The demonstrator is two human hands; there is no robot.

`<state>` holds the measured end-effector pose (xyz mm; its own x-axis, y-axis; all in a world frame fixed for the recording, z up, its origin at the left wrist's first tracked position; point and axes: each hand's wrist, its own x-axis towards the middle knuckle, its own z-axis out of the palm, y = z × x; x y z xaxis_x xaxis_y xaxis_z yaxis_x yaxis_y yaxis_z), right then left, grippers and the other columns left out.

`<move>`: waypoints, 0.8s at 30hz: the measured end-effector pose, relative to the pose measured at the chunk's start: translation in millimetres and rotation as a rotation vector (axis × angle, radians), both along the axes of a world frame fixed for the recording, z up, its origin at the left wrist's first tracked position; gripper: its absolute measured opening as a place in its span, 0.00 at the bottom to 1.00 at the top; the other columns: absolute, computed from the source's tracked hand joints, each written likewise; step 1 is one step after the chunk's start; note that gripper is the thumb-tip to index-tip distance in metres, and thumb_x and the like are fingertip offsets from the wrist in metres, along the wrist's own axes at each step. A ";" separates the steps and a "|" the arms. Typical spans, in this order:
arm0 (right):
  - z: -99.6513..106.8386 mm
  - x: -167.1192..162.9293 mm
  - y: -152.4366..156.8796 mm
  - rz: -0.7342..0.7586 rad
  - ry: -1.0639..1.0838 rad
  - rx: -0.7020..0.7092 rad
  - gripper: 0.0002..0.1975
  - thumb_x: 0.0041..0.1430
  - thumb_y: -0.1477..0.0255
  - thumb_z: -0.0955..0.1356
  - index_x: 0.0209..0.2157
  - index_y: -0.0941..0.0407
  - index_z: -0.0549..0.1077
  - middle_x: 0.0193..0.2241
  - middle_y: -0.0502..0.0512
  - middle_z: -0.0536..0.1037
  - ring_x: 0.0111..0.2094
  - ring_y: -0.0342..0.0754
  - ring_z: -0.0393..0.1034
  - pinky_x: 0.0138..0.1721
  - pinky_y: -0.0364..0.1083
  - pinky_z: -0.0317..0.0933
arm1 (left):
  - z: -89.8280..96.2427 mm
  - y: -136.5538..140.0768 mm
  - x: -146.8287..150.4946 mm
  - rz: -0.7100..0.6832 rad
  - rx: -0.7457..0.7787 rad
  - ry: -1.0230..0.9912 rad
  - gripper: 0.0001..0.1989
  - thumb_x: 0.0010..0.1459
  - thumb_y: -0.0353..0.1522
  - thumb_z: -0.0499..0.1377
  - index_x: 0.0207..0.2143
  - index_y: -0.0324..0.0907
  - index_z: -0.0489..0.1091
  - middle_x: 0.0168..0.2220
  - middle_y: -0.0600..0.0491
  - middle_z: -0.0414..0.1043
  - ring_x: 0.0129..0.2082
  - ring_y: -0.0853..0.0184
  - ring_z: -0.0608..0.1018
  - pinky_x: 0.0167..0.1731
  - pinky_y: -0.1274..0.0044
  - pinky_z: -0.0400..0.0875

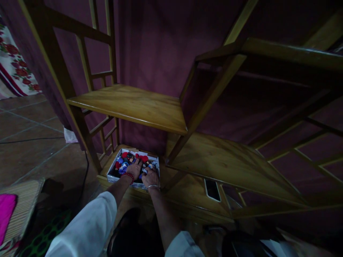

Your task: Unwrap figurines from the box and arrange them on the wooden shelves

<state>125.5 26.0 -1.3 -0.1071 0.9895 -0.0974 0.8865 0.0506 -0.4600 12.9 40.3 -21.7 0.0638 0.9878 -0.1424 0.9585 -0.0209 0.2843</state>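
A shallow white box stands on the lowest shelf, packed with small figures in red, blue, black and white. Inside its rim, my left hand lies over the figures with its fingers stretched forward, touching them. A red bead bracelet circles that wrist. Beside it, my right hand reaches down at the box's right side, fingers apart and bent towards the figures. A silvery bangle is on this wrist. What lies under both palms is hidden, and I see nothing lifted out of the box.
A wooden shelf board juts out above the box, with slanted posts to its right. A white-rimmed dark phone-like object lies on the lower shelf. At left are a woven mat, pink cloth and a cable.
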 end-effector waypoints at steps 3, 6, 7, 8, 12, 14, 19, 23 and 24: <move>0.0 -0.7 0.4 -0.015 0.000 -0.015 0.16 0.49 0.72 0.61 0.41 0.52 0.71 0.44 0.56 0.68 0.41 0.48 0.66 0.40 0.44 0.58 | -3.1 2.7 -1.9 0.018 0.039 -0.013 0.27 0.53 0.26 0.49 0.57 0.39 0.51 0.58 0.41 0.47 0.49 0.57 0.68 0.44 0.71 0.65; -2.9 -1.2 1.1 -0.031 -0.004 -0.006 0.15 0.49 0.72 0.61 0.40 0.52 0.71 0.44 0.56 0.69 0.40 0.48 0.66 0.41 0.44 0.58 | -4.0 5.4 -3.6 0.030 0.060 -0.004 0.27 0.53 0.24 0.48 0.56 0.41 0.52 0.58 0.41 0.46 0.45 0.58 0.70 0.42 0.71 0.66; -4.1 -1.3 1.3 -0.035 -0.002 0.003 0.15 0.49 0.72 0.61 0.40 0.52 0.72 0.43 0.56 0.69 0.40 0.47 0.67 0.41 0.44 0.58 | -3.9 5.9 -3.9 0.026 0.060 -0.001 0.25 0.53 0.24 0.47 0.55 0.42 0.54 0.57 0.42 0.47 0.44 0.59 0.71 0.41 0.71 0.66; -5.1 -1.2 1.4 -0.037 0.001 0.013 0.15 0.50 0.72 0.60 0.40 0.52 0.71 0.43 0.56 0.69 0.39 0.47 0.67 0.41 0.44 0.58 | -3.7 6.0 -4.0 0.019 0.059 0.001 0.23 0.54 0.24 0.46 0.53 0.43 0.56 0.56 0.42 0.48 0.43 0.60 0.72 0.41 0.72 0.66; -5.1 -1.1 1.5 -0.027 -0.003 0.024 0.15 0.50 0.71 0.61 0.39 0.52 0.72 0.40 0.56 0.72 0.39 0.47 0.67 0.38 0.43 0.58 | -3.6 5.1 -4.1 0.038 0.069 -0.014 0.17 0.55 0.26 0.47 0.48 0.43 0.60 0.54 0.43 0.51 0.39 0.63 0.73 0.39 0.73 0.67; -3.6 -1.3 1.5 -0.025 -0.011 0.015 0.14 0.50 0.71 0.61 0.38 0.52 0.72 0.38 0.56 0.73 0.39 0.48 0.67 0.37 0.43 0.59 | -4.1 4.5 -4.1 0.064 0.070 -0.017 0.16 0.54 0.27 0.49 0.47 0.43 0.60 0.54 0.43 0.50 0.39 0.64 0.73 0.39 0.73 0.66; -1.4 -1.5 0.8 -0.036 -0.003 0.024 0.14 0.51 0.71 0.60 0.38 0.54 0.72 0.41 0.57 0.72 0.38 0.48 0.68 0.36 0.43 0.59 | -4.3 4.3 -4.6 0.089 0.095 -0.009 0.19 0.53 0.25 0.49 0.49 0.41 0.56 0.52 0.42 0.52 0.40 0.64 0.72 0.39 0.75 0.66; -0.3 0.7 -1.1 -0.013 0.000 0.012 0.13 0.52 0.70 0.60 0.39 0.53 0.70 0.41 0.56 0.72 0.36 0.47 0.69 0.35 0.43 0.59 | 0.8 2.6 -4.5 0.118 0.113 0.016 0.20 0.54 0.26 0.48 0.51 0.41 0.54 0.51 0.42 0.55 0.42 0.64 0.71 0.38 0.75 0.65; 0.0 1.5 -1.8 -0.007 0.006 0.017 0.13 0.52 0.70 0.60 0.40 0.53 0.69 0.40 0.55 0.72 0.36 0.47 0.69 0.35 0.43 0.59 | 2.5 1.7 -4.3 0.134 0.111 0.025 0.19 0.55 0.27 0.46 0.51 0.40 0.53 0.50 0.42 0.58 0.42 0.64 0.71 0.38 0.75 0.65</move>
<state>127.0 24.2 -1.2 -0.1003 0.9918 -0.0794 0.8840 0.0522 -0.4645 8.6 42.0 -19.1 -0.0714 0.9969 -0.0324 0.9615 0.0774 0.2635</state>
